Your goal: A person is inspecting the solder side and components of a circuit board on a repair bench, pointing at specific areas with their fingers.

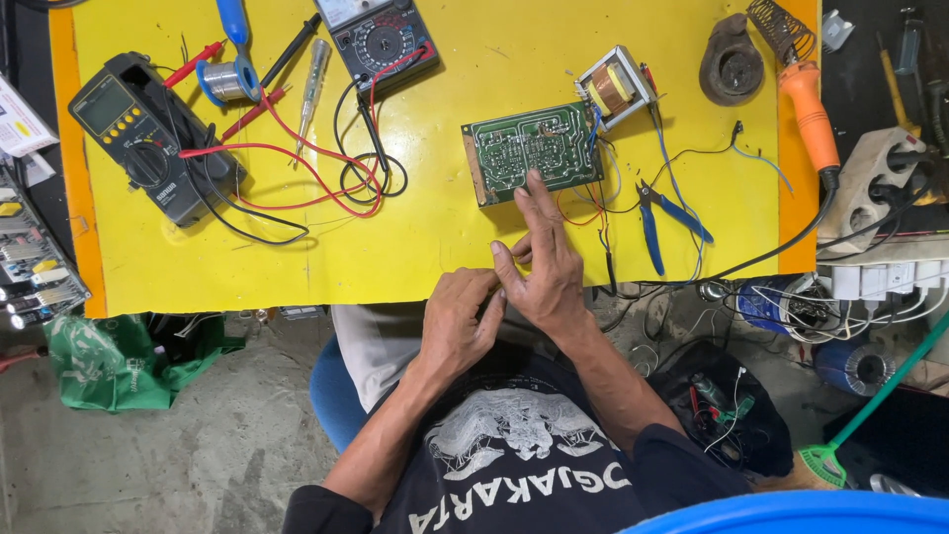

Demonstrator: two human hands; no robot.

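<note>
- My right hand lies spread at the near edge of the yellow sheet-covered table, one long finger stretched out so its tip touches the near edge of the green rectangular circuit board, which lies solder side up, right of the table's middle.
- My left hand is curled just beside it, fingertips closed against the right thumb; I cannot tell whether anything small is pinched between them.
- I judge this a pause for handling something at my fingertips, the board itself not being worked; the next move would call for a tool, since both hands are bare of them.
- Counted: one board, with one small copper-wound transformer wired to its far right corner.
- One pair of blue-handled cutters right of the board.
- One orange-handled soldering iron, one spool of solder.
- Two meters: a dark digital multimeter at left, an analogue meter at the far edge.
</note>
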